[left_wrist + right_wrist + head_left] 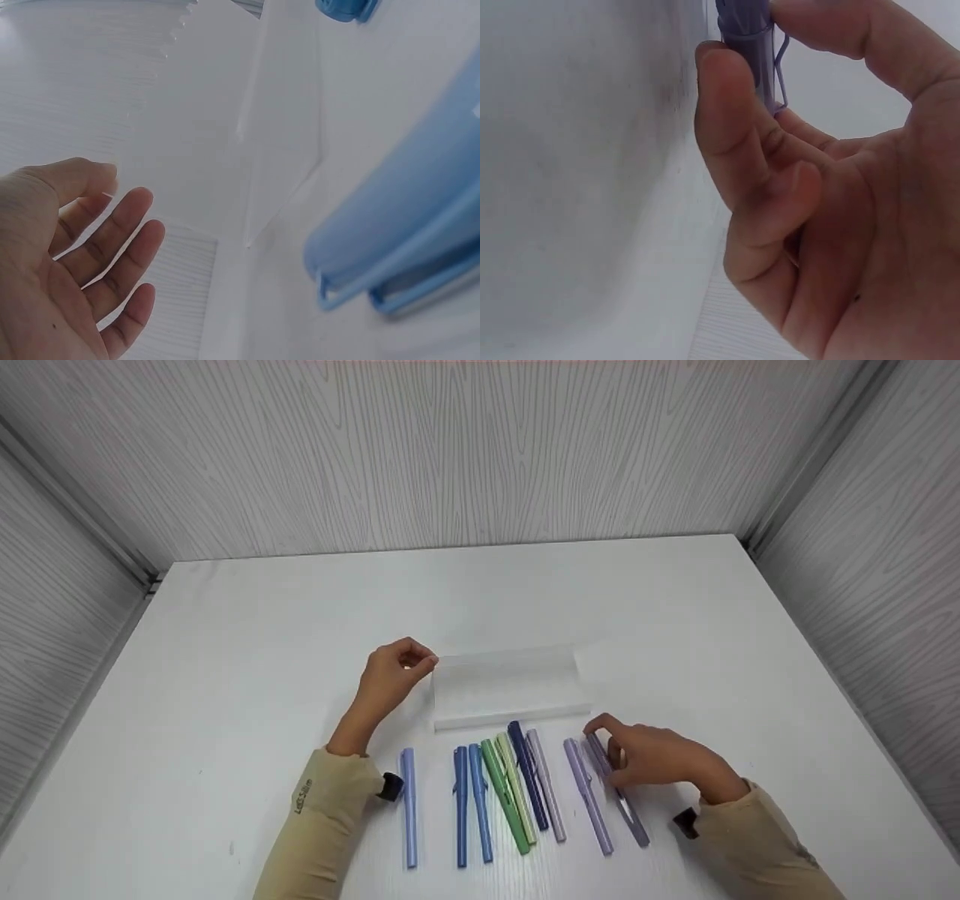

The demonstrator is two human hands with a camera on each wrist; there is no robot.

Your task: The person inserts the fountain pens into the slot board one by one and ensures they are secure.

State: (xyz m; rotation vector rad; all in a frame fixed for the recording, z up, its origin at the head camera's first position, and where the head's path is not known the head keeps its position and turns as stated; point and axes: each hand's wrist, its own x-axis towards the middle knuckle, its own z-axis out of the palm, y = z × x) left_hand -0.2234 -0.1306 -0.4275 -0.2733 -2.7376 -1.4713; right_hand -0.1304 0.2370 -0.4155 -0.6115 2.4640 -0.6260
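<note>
My left hand (386, 679) pinches the far left corner of a translucent plastic tray (506, 712) between thumb and index finger. In the left wrist view the other fingers are spread beside the tray's sheet (195, 127), which has a toothed edge. My right hand (656, 754) grips the upper part of a dark purple pen (634, 823), which lies slanted at the right end of a row. The right wrist view shows the pen's clip (781, 75) between thumb and fingers. Just left of it lies a lilac pen (591, 802).
Near the tray's front edge lie a pale purple pen (547, 787), a navy pen (531, 780), a pale green pen (513, 769), a green pen (507, 802) and two blue pens (461, 810). A light blue pen (409, 810) lies apart at left. Walls (450, 457) enclose the white table (225, 660).
</note>
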